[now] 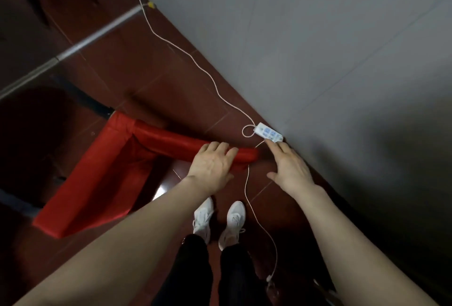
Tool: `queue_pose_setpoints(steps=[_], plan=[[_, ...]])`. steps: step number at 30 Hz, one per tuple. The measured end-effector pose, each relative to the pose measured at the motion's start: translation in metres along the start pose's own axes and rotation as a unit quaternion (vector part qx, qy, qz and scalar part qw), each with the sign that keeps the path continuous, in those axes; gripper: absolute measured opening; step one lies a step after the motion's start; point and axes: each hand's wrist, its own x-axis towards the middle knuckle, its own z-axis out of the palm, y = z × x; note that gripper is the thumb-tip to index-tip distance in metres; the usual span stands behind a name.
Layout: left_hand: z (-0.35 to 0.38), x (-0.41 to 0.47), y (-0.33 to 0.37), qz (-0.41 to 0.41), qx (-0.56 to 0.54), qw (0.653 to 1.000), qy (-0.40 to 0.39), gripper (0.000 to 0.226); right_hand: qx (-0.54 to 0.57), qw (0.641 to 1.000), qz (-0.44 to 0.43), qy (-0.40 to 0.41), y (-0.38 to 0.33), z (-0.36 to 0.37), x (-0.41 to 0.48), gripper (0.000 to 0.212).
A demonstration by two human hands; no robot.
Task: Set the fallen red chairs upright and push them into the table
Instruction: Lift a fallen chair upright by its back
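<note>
A red cloth-covered chair lies on its side on the dark red tiled floor, left of my feet. Its padded top edge runs toward the wall, and my left hand rests on the end of that edge with the fingers curled over it. My right hand hovers to the right of the chair's end, fingers apart, holding nothing, its fingertip close to a white power strip. The table is a dark shape at the far left, and its metal edge runs diagonally across the upper left.
A grey wall fills the right side. A white cable snakes along the floor from the upper left to the power strip, and another cable trails past my white shoes.
</note>
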Motion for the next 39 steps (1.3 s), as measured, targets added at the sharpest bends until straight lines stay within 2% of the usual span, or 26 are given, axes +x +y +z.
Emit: queue_pose_setpoints(steps=[7, 10, 18, 22, 24, 26, 35, 39], plan=[[0.102, 0.112, 0.003, 0.005, 0.011, 0.998, -0.065, 0.083, 0.043, 0.999, 0.025, -0.014, 0.057, 0.083, 0.084, 0.097], [0.151, 0.148, 0.002, -0.003, 0.028, 0.994, -0.105, 0.080, 0.065, 0.996, 0.035, -0.042, 0.077, 0.124, 0.121, 0.095], [0.223, 0.191, -0.007, -0.008, 0.044, 0.990, -0.130, 0.067, 0.136, 0.988, -0.003, -0.079, 0.093, 0.201, 0.177, 0.077], [0.240, 0.204, -0.011, -0.016, 0.051, 0.990, -0.129, 0.059, 0.144, 0.988, -0.021, -0.060, 0.094, 0.222, 0.189, 0.061], [0.240, 0.209, -0.013, -0.021, 0.041, 0.991, -0.126, 0.047, 0.127, 0.990, -0.027, -0.050, 0.093, 0.222, 0.194, 0.049], [0.233, 0.209, -0.017, -0.027, 0.025, 0.991, -0.129, 0.043, 0.112, 0.992, -0.034, -0.047, 0.087, 0.217, 0.196, 0.045], [0.159, 0.147, -0.031, -0.023, -0.014, 0.984, -0.175, 0.051, 0.089, 0.991, -0.074, -0.060, 0.034, 0.168, 0.142, 0.053], [0.113, 0.103, -0.044, -0.020, -0.035, 0.983, -0.179, 0.051, 0.119, 0.986, -0.092, -0.076, -0.006, 0.133, 0.107, 0.047]])
